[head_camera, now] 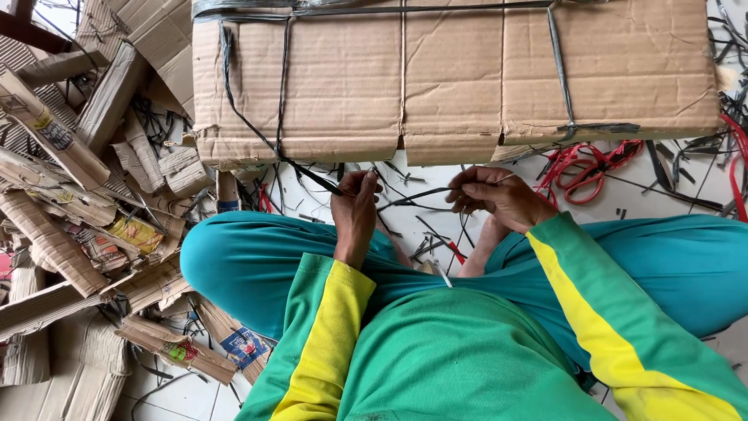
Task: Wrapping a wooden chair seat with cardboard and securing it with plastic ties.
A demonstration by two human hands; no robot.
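Spanning both grips: black strap [413,196]

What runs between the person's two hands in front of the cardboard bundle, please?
In the head view, a thin black strap stretches from the left hand across to the right hand, both pinching it, above the white floor.

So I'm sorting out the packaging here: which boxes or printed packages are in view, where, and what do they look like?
Bundled cardboard box: top centre, wide, plain brown, bound with black strapping.
Flattened printed cartons: left pile, brown with yellow and red patches.
Carton with blue label: lower left, by the knee.
Left hand and right hand: pulling a black strap between them.
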